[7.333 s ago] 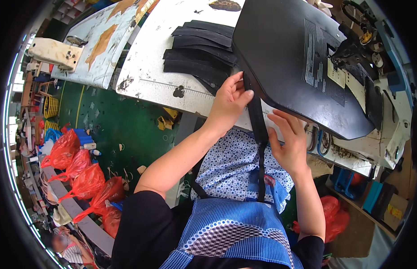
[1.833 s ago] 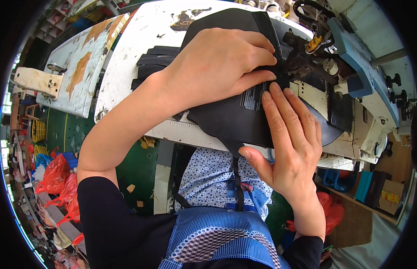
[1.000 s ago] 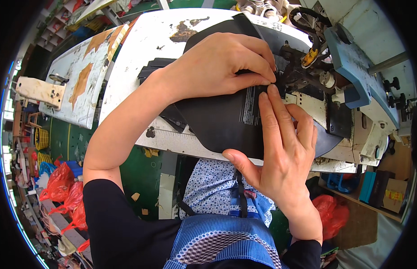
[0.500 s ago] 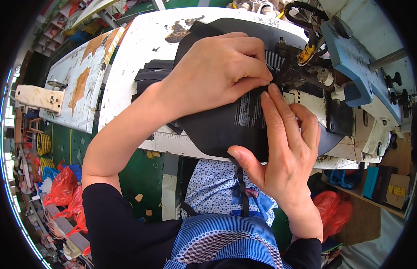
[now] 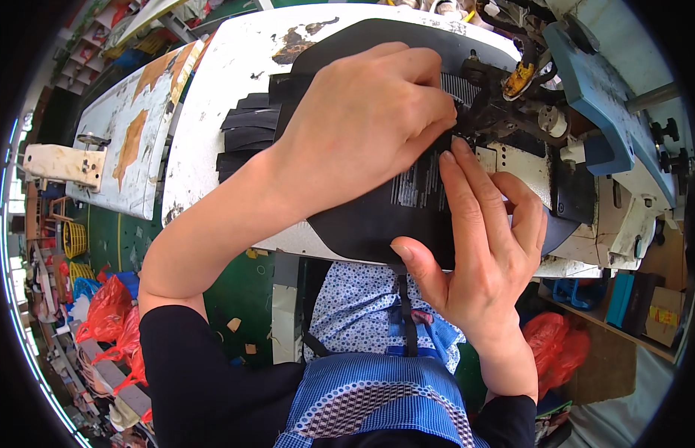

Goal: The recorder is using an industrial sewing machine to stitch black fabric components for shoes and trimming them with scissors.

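A flat black sheet with pale worn stripes lies on the white table beside the sewing machine head. Reaching across it from the left, my left hand has its thumb and fingers pinched together close to the machine's needle area. Whatever sits in that pinch is too small or hidden to make out. My right hand rests on the sheet's right part, fingers stretched out and thumb spread, its fingertips just below the left hand's pinch. Several black strips lie overlapped on the table left of the sheet, partly behind my left forearm.
The white tabletop has chipped, stained patches. A blue machine guard stands at the right. Another worn table is on the left. Red plastic bags sit at lower left, and cardboard boxes stand on a shelf at right.
Both hands have shifted slightly to the right, the left one still pinched and the right one still spread on the sheet. More of the black strips shows at left.
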`<action>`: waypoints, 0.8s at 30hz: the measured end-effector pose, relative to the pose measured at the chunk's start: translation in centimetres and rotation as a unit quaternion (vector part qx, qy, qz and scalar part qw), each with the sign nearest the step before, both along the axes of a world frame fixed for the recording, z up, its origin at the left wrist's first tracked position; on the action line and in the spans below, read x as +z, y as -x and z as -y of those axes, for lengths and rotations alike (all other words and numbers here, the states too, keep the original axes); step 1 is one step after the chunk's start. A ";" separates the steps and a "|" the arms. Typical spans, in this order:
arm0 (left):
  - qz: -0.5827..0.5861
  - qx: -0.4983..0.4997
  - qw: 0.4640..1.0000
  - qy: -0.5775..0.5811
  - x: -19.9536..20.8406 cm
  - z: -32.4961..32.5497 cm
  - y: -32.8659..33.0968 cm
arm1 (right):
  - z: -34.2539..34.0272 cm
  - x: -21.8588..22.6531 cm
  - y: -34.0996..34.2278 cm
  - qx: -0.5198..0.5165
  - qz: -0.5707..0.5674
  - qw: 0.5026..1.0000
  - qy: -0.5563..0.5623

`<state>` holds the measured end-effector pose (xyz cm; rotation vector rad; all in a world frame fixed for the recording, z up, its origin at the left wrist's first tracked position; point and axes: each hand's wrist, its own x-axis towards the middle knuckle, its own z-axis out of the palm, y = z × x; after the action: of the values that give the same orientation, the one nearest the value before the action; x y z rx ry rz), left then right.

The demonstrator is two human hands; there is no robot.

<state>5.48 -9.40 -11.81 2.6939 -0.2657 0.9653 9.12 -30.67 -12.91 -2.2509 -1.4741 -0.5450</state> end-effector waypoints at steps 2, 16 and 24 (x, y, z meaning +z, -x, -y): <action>0.002 -0.002 1.000 0.006 0.1 -0.5 -0.5 | 0.0 -0.1 -0.2 -0.002 0.008 1.000 -0.003; -0.136 -0.039 0.985 0.098 2.1 -1.7 3.2 | 0.9 1.1 -0.4 0.152 -0.021 0.988 0.030; -0.082 -0.075 0.993 0.028 0.8 -0.7 5.0 | 2.3 0.5 -0.2 0.179 -0.065 0.981 -0.048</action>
<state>0.47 -8.69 -10.97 2.6381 -0.3947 0.6938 9.28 -33.01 -12.44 -1.8499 -1.6924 -0.3424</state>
